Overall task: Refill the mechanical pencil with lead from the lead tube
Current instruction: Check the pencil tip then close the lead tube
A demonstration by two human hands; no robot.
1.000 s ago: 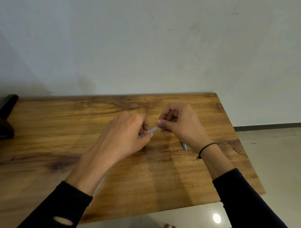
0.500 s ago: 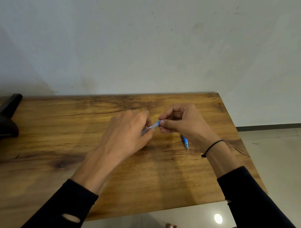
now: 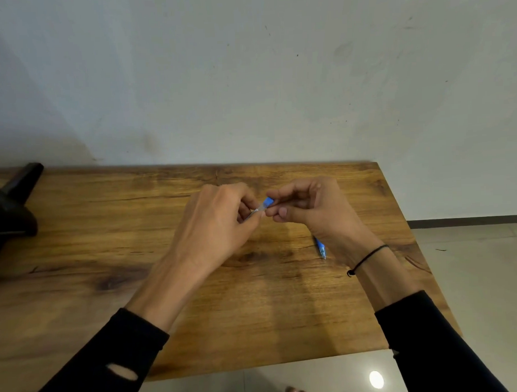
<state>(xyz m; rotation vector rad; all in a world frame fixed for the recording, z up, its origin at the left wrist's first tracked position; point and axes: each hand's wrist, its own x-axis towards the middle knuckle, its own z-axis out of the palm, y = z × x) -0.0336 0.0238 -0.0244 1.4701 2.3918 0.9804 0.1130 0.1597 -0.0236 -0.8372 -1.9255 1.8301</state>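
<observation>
A small clear lead tube [image 3: 259, 209] with a blue cap end is pinched between both hands above the middle of the wooden table [image 3: 136, 258]. My left hand [image 3: 217, 226] grips the clear lower part of the tube. My right hand [image 3: 313, 208] pinches the blue cap end with thumb and fingers. A blue mechanical pencil [image 3: 320, 247] lies on the table under my right wrist, its tip pointing toward me; most of its length is hidden by that hand.
A dark object [image 3: 8, 210] sits at the table's far left edge. The table's right edge runs close to my right forearm, with tiled floor [image 3: 474, 276] beyond it. A wall stands right behind the table.
Both hands have shifted slightly away from me with the tube. The blue cap end now shows between the fingertips, and more of the pencil on the table is uncovered.
</observation>
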